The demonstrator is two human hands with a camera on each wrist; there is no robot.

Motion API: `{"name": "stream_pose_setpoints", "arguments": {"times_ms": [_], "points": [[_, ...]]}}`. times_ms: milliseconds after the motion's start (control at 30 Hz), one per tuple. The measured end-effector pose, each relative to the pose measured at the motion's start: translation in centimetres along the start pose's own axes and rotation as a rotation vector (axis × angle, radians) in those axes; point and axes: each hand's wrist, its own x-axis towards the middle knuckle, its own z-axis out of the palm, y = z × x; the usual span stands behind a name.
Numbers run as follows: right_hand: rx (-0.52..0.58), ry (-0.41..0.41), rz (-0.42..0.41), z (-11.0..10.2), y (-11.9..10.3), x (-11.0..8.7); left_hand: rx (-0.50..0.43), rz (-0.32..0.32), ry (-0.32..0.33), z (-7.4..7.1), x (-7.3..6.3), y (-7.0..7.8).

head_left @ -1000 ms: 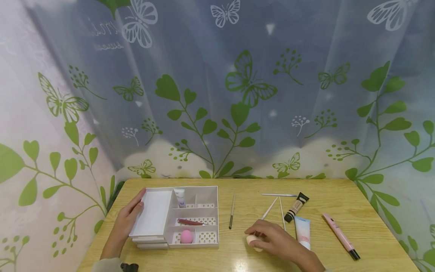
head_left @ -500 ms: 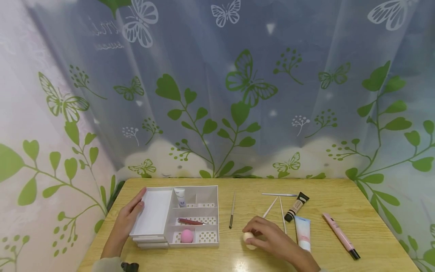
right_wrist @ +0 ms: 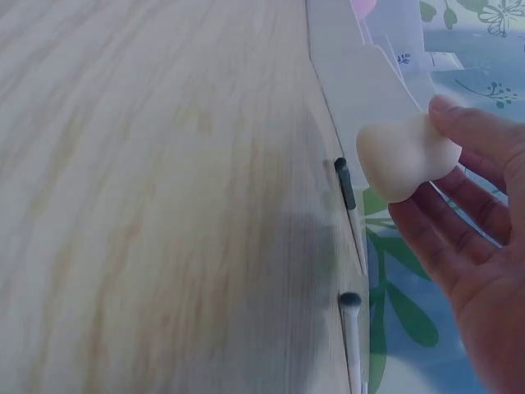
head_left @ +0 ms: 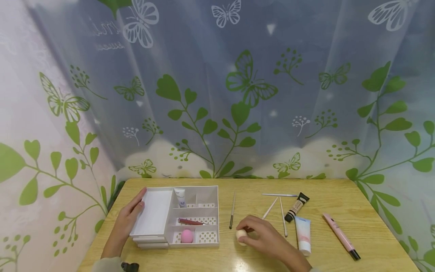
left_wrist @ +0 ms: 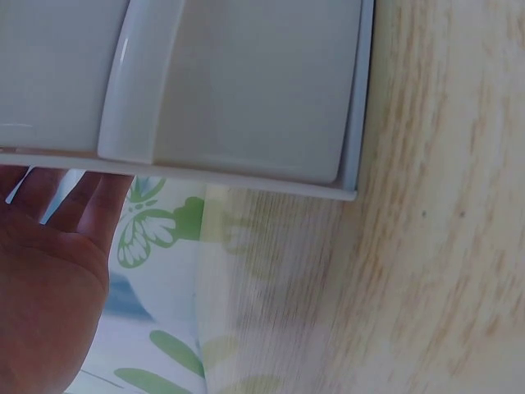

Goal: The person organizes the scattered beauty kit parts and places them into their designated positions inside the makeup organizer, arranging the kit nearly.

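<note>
A cream makeup sponge [head_left: 241,237], narrowed at its middle in the right wrist view, is pinched between the thumb and fingers of my right hand [head_left: 266,238]. It is held above the table, to the right of a white organizer box [head_left: 218,217]. My left hand [head_left: 126,219] rests against the box's left side with its fingers fairly straight. In the box's open compartments lie a small white tube [head_left: 180,198], a red pen-like item [head_left: 190,221] and a round pink sponge [head_left: 186,236]. The left wrist view shows the box's white drawer fronts [left_wrist: 254,90] beside the left palm.
A dark-tipped makeup brush [head_left: 232,211] lies between box and right hand. Farther right are several slim white brushes [head_left: 283,217], a black-capped beige tube [head_left: 297,207], a blue-white tube [head_left: 303,235] and a long pink tube [head_left: 341,236]. A patterned curtain [head_left: 217,113] hangs behind the table.
My right hand has moved left toward the box with the cream makeup sponge, uncovering more of the brush and blue-white tube. The left hand and the box have stayed put.
</note>
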Motion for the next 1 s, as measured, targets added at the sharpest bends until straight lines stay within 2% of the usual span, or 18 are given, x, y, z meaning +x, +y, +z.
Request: {"name": "stream_pose_setpoints", "arguments": {"times_ms": [433, 1000], "points": [[0.013, 0.025, -0.004, 1.0, -1.3, 1.7, 0.024, -0.040, -0.007, -0.2, 0.0, -0.2], [0.039, 0.049, -0.089, 1.9, -2.4, 3.6, -0.002, -0.006, 0.003, 0.0, 0.0, -0.1]]}}
